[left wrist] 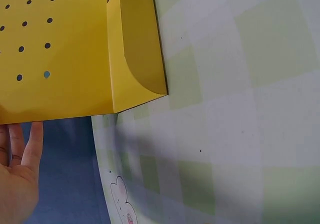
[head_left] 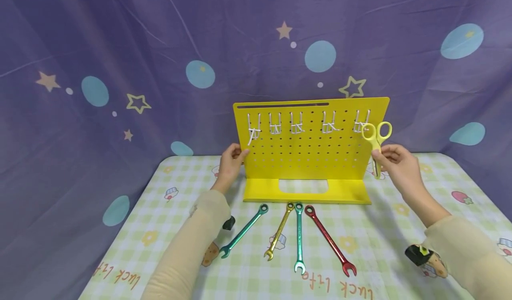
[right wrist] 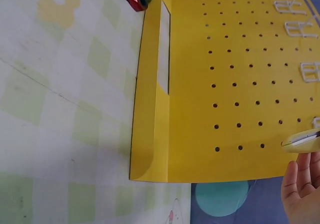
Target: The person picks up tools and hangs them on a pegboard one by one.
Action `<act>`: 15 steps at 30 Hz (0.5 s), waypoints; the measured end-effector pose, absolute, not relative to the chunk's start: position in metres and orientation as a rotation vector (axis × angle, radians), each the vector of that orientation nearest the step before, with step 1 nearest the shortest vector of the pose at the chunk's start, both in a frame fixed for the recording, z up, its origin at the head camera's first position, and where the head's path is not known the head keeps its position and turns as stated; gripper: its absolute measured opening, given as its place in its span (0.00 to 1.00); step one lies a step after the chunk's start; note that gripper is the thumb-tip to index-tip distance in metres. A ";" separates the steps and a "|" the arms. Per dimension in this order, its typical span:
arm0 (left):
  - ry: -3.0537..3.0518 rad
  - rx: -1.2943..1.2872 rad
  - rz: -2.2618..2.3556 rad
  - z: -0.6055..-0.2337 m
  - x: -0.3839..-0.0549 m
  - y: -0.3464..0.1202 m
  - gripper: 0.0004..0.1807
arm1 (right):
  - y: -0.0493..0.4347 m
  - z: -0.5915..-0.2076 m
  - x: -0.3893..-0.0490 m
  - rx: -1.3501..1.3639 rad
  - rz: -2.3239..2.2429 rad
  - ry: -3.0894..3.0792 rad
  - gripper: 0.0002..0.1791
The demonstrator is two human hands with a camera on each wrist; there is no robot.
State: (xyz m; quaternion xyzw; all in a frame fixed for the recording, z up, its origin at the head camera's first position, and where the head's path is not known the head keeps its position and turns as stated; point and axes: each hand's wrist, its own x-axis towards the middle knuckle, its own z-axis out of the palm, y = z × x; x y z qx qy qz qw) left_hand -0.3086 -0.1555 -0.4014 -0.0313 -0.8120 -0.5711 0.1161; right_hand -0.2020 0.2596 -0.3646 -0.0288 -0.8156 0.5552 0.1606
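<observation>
Scissors (head_left: 376, 143) are standing handles-up in the R hand (head_left: 402, 166), thumb & fingers pinching below the loops, one loop overlapping the rightmost hook (head_left: 361, 123); can't tell if it's caught. L hand (head_left: 230, 164) is gripping the pegboard (head_left: 304, 169) at its L edge. Prob. the hanging step; next move's calling for seating that loop. Four wrenches (head_left: 300, 238) are lying in front.

A purple patterned curtain (head_left: 248, 29) hangs behind a green-checked tablecloth (head_left: 384, 240).

Pegboard, flat perforated sheet (head_left: 280, 171), solid yellow; bent-wire hooks (head_left: 330, 127) white; light-yellow-handled scissors (head_left: 376, 143). Two metallic green wrenches (head_left: 245, 230), one gold wrench (head_left: 279, 230), one red wrench (head_left: 329, 239). Green-white checked tablecloth (head_left: 180, 220); purple fabric curtain (head_left: 240, 20) with blue ovals, stars.
</observation>
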 end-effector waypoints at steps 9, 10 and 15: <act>-2.416 -0.052 -1.658 -0.401 -0.309 -0.155 0.10 | 0.255 -0.373 -0.218 -0.091 1.597 -2.301 0.14; -2.418 -0.055 -1.656 -0.401 -0.308 -0.155 0.10 | 0.254 -0.374 -0.221 -0.096 1.601 -2.298 0.14; -2.411 -0.060 -1.673 -0.401 -0.309 -0.155 0.10 | 0.252 -0.376 -0.229 -0.109 1.638 -2.302 0.17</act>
